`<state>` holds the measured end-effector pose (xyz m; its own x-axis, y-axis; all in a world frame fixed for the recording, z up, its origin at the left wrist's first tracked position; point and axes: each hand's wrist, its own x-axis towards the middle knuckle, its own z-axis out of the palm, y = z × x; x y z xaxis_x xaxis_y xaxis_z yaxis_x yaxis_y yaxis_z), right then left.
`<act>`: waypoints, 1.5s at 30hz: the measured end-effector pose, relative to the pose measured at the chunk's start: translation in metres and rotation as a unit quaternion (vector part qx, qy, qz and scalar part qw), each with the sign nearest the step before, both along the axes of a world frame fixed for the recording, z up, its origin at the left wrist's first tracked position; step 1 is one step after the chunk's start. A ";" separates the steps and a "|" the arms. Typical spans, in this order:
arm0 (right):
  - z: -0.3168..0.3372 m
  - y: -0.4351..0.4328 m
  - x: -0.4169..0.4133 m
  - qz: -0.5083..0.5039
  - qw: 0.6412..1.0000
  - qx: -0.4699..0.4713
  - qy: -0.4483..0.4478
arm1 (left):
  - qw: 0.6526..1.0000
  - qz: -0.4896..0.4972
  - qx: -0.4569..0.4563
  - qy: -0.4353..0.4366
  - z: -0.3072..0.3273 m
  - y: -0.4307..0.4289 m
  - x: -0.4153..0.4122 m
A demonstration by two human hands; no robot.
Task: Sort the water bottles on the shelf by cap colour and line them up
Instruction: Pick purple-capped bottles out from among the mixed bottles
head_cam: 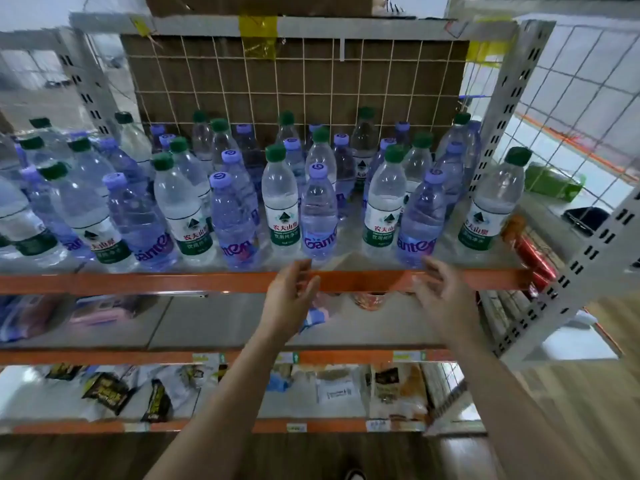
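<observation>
Metal shelving, orange front rail (138,282), wire grid back (294,81) over brown board. On the top shelf (349,261) the water bottles (280,202) stand upright, several rows deep, from the left edge to the right upright (498,109). Colours are intermixed: green caps (275,153) and purple caps (227,157) alternate along the front row. A lone green-capped bottle (495,206) stands past the right upright, at the shelf's right end.

Person's left hand (291,296) is raised before the front rail near its middle, fingers loosely spread, holding nothing. Its fingertips are just below a purple-capped front bottle (318,216); contact cannot be told. Person's right hand (440,292) is likewise loose-fingered and empty, fingertips near the base of another purple bottle (419,220). Bare rail shows between the two hands.

Lower shelves (173,356) hold dark snack packets (104,393), blurred. Red cylindrical items (530,254) lie at the right end, just below the top shelf.
</observation>
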<state>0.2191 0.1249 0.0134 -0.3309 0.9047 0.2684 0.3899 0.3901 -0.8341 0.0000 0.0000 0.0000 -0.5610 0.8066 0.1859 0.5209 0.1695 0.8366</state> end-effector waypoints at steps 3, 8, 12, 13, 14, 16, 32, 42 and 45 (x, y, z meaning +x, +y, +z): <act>0.001 0.036 -0.002 -0.034 0.998 0.046 -0.014 | 0.998 0.059 0.017 0.013 0.005 0.037 -0.003; 0.009 0.077 -0.014 0.017 1.000 -0.014 0.005 | 0.992 0.122 0.014 -0.004 -0.001 0.080 -0.006; 0.001 0.105 -0.019 0.073 0.996 -0.054 0.020 | 0.987 0.157 0.022 0.012 -0.006 0.095 -0.011; -0.002 0.110 -0.020 0.087 0.994 -0.061 0.034 | 0.987 0.160 0.015 0.019 -0.006 0.097 -0.012; -0.004 0.114 -0.021 0.097 0.992 -0.066 0.044 | 0.986 0.165 0.013 0.026 -0.008 0.099 -0.012; -0.005 0.118 -0.023 0.110 0.989 -0.068 0.065 | 0.984 0.174 0.020 0.027 -0.011 0.103 -0.013; 0.012 0.098 -0.030 0.139 0.972 -0.051 0.183 | 0.992 0.093 0.086 -0.027 -0.002 0.121 -0.011; 0.038 0.019 -0.099 0.276 0.931 -0.137 0.196 | 0.975 0.102 0.162 -0.111 0.032 0.001 -0.029; 0.038 -0.017 -0.135 0.314 0.915 -0.162 0.193 | 0.968 0.114 0.173 -0.146 0.033 -0.049 -0.055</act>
<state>0.0837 0.1075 0.0515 -0.7509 0.6207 0.2255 -0.1738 0.1436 -0.9742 -0.0549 -0.0493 0.0328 -0.7856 0.5745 0.2298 0.2369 -0.0638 0.9694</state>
